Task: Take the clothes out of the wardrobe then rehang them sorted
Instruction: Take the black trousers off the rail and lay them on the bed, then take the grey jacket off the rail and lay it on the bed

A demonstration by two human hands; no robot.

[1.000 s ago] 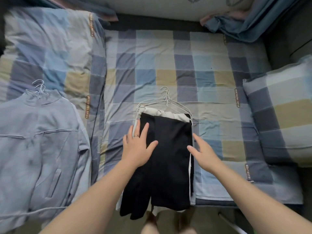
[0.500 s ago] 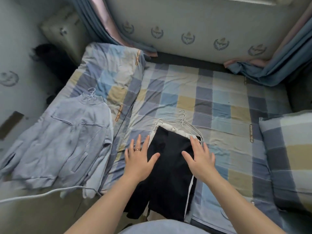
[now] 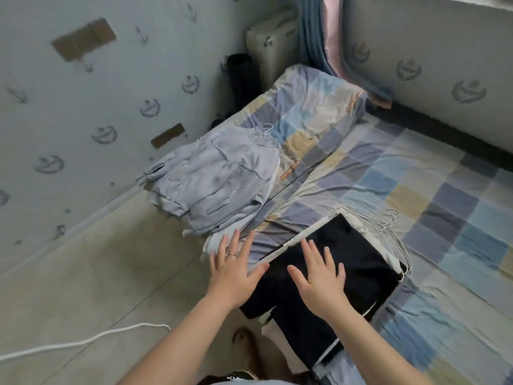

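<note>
The bed (image 3: 416, 168) serves as the sorting surface, and the clothes lie on it in two piles near its floor-side edge. A grey-blue jacket (image 3: 222, 184) rests on a folded quilt (image 3: 313, 112). The black trousers (image 3: 358, 262) lie nearer the person over pale garments, with their wire hangers (image 3: 388, 220) fanned out at the far end. The step in hand looks like smoothing and squaring the dark pile. To do it well, the person should stroke from waistband toward hems, keep the hooks bunched and facing one way so the stack lifts together, and mind the legs drooping over the bed's edge. The right hand (image 3: 319, 279) lies flat over the black cloth and the left hand (image 3: 231, 273) is just beside it at the pile's edge. Each grip is apart, fingers straight and spread, clasping nothing. The wardrobe is out of view. The garments under the black one and the tangled hangers cannot be counted, and whether the left palm touches cloth cannot be told.
</note>
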